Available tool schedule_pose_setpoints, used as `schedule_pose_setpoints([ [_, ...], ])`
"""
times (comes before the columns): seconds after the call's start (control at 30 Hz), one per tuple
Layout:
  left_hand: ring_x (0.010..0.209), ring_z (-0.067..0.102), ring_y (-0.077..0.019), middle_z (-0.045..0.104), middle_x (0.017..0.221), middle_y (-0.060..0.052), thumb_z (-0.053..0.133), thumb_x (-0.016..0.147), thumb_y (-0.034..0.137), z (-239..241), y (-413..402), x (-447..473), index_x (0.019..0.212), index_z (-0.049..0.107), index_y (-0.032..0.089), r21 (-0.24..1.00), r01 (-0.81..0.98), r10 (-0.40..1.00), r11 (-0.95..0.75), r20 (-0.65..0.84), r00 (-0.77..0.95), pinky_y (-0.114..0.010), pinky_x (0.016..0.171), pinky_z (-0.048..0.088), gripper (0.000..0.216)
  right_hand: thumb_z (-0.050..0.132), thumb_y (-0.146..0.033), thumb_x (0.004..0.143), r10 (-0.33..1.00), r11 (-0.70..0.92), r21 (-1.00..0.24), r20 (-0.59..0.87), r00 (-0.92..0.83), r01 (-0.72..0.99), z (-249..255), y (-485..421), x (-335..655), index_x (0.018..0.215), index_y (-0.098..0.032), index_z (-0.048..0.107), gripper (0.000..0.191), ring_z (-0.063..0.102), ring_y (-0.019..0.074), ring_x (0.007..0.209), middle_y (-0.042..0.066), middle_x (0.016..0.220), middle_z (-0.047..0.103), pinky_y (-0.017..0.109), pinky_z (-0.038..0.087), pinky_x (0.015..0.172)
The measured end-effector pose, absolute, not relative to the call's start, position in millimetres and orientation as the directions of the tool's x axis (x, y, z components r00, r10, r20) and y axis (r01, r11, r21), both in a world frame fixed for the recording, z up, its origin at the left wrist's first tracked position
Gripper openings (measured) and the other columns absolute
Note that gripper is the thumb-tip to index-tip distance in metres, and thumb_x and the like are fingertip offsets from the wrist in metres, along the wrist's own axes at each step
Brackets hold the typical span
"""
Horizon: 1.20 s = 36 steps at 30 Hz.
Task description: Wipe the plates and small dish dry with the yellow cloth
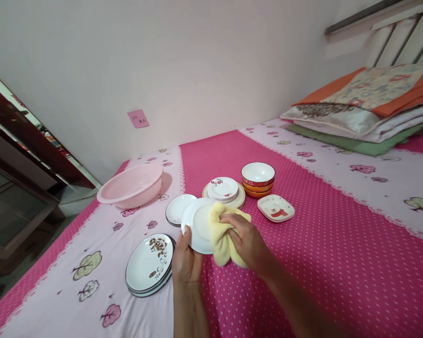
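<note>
A white plate (193, 224) is tilted up in my left hand (186, 260), thumb over its near rim and fingers beneath. My right hand (243, 234) is closed on a pale yellow cloth (221, 240), which lies against the plate's right side and covers part of it. Just left of my left hand stands a stack of plates with brown flowers (146, 263). Behind the held plate are small dark-rimmed plates (179, 209), partly hidden, and a stack of white plates with red flowers (223, 188).
Several bowls (258, 173) stand stacked at the back, beside a squarish dish with a red print (276, 209). A pink basin (132, 185) sits at the left near the wall. Folded bedding (359, 108) is piled at the right on the patterned bedspread (320, 263).
</note>
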<state>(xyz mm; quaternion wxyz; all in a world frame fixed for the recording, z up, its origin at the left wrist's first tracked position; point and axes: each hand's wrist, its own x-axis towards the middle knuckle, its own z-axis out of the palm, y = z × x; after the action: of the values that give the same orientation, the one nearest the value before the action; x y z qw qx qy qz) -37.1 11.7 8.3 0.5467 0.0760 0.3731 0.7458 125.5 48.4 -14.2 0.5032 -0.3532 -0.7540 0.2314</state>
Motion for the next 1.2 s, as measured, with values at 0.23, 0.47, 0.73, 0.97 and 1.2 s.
schedule_pose_setpoints([
  [0.23, 0.128, 0.066, -0.0307, 0.073, 0.131, -0.021, 0.045, 0.107, 0.039, 11.5, 11.0, -34.1, 0.144, 0.06, 0.01, 0.497, -0.867, 0.928, -0.022, -0.313, -0.203, -0.043, 0.112, 0.052, 0.05, 0.049, 0.0, 0.092, 0.615, 0.788, -0.553, 0.732, -0.294, 0.272, -10.6, 26.5, 91.8, 0.111, -0.021, 0.069, 0.035, 0.066, 0.0233, 0.118, 0.009, 0.12, 0.073, 0.042, 0.054, 0.103],
  [0.47, 0.133, 0.062, -0.0332, 0.073, 0.131, -0.021, 0.044, 0.107, 0.045, 8.7, 9.9, -22.4, 0.143, 0.062, 0.007, 0.508, -0.857, 0.965, 0.091, -0.257, -0.05, -0.048, 0.116, 0.048, 0.055, 0.048, -0.006, 0.101, 0.519, 0.819, -0.419, 0.831, -0.198, 0.392, -4.2, 25.6, 92.8, 0.118, -0.021, 0.067, 0.03, 0.059, 0.0248, 0.124, 0.011, 0.126, 0.069, 0.047, 0.05, 0.107],
  [0.73, 0.141, 0.055, -0.0337, 0.07, 0.137, -0.018, 0.061, 0.1, 0.045, 1.5, 12.4, -19.6, 0.143, 0.064, 0.014, 0.595, -0.803, 0.969, -0.044, -0.171, -0.18, -0.048, 0.118, 0.046, 0.053, 0.046, -0.007, 0.099, 0.635, 0.683, -0.466, 0.76, -0.142, 0.562, -17.3, 52.5, 120.4, 0.109, -0.021, 0.066, 0.026, 0.063, 0.0272, 0.113, 0.012, 0.119, 0.069, 0.045, 0.051, 0.096],
  [0.97, 0.14, 0.057, -0.0294, 0.071, 0.138, -0.014, 0.046, 0.106, 0.047, 10.6, 11.1, -33.3, 0.153, 0.054, 0.02, 0.538, -0.839, 0.927, -0.084, -0.267, -0.264, -0.045, 0.118, 0.045, 0.055, 0.043, -0.001, 0.093, 0.702, 0.699, -0.549, 0.65, -0.292, 0.458, -20.6, 51.4, 117.7, 0.107, -0.019, 0.065, 0.032, 0.062, 0.0253, 0.111, 0.011, 0.112, 0.068, 0.042, 0.053, 0.097],
  [1.2, 0.135, 0.061, -0.029, 0.076, 0.127, -0.015, 0.035, 0.108, 0.048, 14.8, 11.2, -39.4, 0.153, 0.053, 0.016, 0.474, -0.87, 0.903, -0.137, -0.302, -0.307, -0.044, 0.118, 0.046, 0.058, 0.044, -0.001, 0.093, 0.647, 0.763, -0.563, 0.678, -0.35, 0.319, -12.0, 33.3, 99.0, 0.106, -0.02, 0.064, 0.03, 0.065, 0.0249, 0.115, 0.011, 0.116, 0.071, 0.043, 0.054, 0.1],
])
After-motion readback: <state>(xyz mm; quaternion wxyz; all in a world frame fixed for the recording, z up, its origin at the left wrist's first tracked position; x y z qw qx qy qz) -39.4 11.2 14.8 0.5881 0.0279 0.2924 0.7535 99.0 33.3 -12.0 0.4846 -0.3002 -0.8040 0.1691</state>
